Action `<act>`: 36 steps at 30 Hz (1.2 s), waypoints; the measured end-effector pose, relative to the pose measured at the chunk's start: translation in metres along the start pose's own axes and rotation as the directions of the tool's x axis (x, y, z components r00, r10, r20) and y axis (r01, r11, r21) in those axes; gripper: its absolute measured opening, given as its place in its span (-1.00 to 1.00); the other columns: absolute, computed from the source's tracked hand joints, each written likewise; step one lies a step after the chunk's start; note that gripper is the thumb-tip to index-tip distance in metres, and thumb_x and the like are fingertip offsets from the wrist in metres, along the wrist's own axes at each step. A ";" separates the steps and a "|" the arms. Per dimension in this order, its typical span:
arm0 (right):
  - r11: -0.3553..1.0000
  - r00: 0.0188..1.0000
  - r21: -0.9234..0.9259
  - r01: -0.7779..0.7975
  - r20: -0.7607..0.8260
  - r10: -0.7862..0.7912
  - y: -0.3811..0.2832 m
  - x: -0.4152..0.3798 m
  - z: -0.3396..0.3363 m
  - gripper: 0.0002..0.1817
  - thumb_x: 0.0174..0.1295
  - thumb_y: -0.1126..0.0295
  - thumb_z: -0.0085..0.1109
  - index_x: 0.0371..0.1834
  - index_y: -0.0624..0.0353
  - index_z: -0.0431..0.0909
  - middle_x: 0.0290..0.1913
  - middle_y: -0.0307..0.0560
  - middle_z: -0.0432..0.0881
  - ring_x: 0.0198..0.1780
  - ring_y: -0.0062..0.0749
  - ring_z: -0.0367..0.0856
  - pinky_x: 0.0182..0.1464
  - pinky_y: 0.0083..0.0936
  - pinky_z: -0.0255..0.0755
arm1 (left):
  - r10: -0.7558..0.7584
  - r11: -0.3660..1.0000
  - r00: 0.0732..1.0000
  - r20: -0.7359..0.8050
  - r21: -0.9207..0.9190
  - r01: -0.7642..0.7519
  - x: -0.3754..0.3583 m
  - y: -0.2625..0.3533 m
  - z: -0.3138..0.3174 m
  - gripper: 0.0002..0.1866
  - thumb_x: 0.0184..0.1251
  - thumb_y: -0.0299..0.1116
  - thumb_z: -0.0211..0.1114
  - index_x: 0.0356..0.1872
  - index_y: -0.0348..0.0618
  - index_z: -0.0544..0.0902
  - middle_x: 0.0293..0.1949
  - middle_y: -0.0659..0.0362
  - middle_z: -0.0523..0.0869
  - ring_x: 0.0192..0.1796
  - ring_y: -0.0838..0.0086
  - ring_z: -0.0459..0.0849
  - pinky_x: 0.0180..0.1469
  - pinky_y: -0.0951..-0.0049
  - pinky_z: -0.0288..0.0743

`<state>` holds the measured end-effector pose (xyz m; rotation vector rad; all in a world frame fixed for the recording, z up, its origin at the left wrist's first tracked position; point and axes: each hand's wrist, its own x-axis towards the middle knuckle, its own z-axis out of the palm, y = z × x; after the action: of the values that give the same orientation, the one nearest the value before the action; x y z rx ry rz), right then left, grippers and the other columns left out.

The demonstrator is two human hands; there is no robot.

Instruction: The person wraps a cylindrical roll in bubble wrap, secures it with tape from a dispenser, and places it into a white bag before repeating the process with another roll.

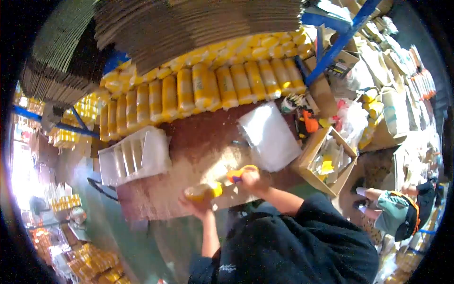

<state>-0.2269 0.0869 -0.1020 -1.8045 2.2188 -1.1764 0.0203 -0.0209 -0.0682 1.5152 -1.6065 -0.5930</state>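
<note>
My left hand [197,204] is closed around a small yellow package [204,190] just above the brown worktable [198,146]. My right hand [256,181] grips an orange and yellow tool [240,173] with a purple part, held close to the right of the package. Both hands hover over the near edge of the table. What kind of tool it is cannot be made out.
Rows of yellow packages [203,90] line the table's far side under stacked flat cardboard [189,23]. White bags [272,137] and a white stack [135,156] lie on the table. An open carton [326,161] stands at right. Another person [395,213] sits at far right.
</note>
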 end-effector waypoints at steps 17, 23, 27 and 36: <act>0.202 0.510 0.481 -0.853 0.851 0.125 -0.032 0.077 0.016 -0.11 0.18 0.14 0.52 0.52 0.14 0.26 0.25 -0.11 0.58 0.28 -0.32 0.55 0.32 -0.27 0.46 | -0.323 0.650 0.525 0.788 -0.219 0.728 0.149 0.041 0.052 -0.44 0.41 -0.07 0.46 0.30 -0.13 0.58 -0.05 0.19 0.75 -0.01 0.53 0.68 -0.02 0.51 0.60; 0.216 0.509 0.474 -0.854 0.670 0.540 0.076 0.221 -0.003 -0.28 0.22 0.03 0.49 0.34 0.16 0.44 0.15 -0.10 0.63 0.15 -0.33 0.64 0.12 -0.27 0.60 | -0.236 0.959 0.931 0.279 -0.089 0.270 0.301 -0.070 0.023 -0.74 0.59 -0.26 0.21 0.04 -0.21 0.72 -0.25 0.22 0.79 -0.19 0.48 0.75 -0.12 0.38 0.60; 0.357 0.577 0.481 -0.801 0.460 0.675 0.088 0.352 0.002 -0.18 0.19 0.02 0.52 0.40 0.15 0.34 0.16 -0.03 0.63 0.09 -0.26 0.69 0.04 -0.20 0.66 | -0.236 0.872 0.967 0.099 0.461 0.165 0.395 -0.170 -0.044 -0.64 0.51 -0.17 0.07 -0.28 -0.24 0.70 -0.23 -0.20 0.76 -0.20 -0.11 0.74 -0.18 -0.08 0.56; 0.612 0.618 0.105 -0.784 0.043 0.785 0.226 0.449 0.132 -0.06 0.25 -0.24 0.32 0.47 0.27 0.29 0.38 0.16 0.51 0.21 -0.02 0.65 0.18 -0.14 0.58 | -0.162 0.747 0.922 0.353 0.654 -0.119 0.497 -0.502 -0.090 -0.60 0.22 -0.16 0.41 -0.06 -0.21 0.54 -0.09 -0.01 0.67 0.00 0.11 0.69 0.07 0.11 0.56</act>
<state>-0.4916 -0.3590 -0.1418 -0.5746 2.4275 -1.0337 0.4174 -0.5648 -0.2998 2.0253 -2.2830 -0.3444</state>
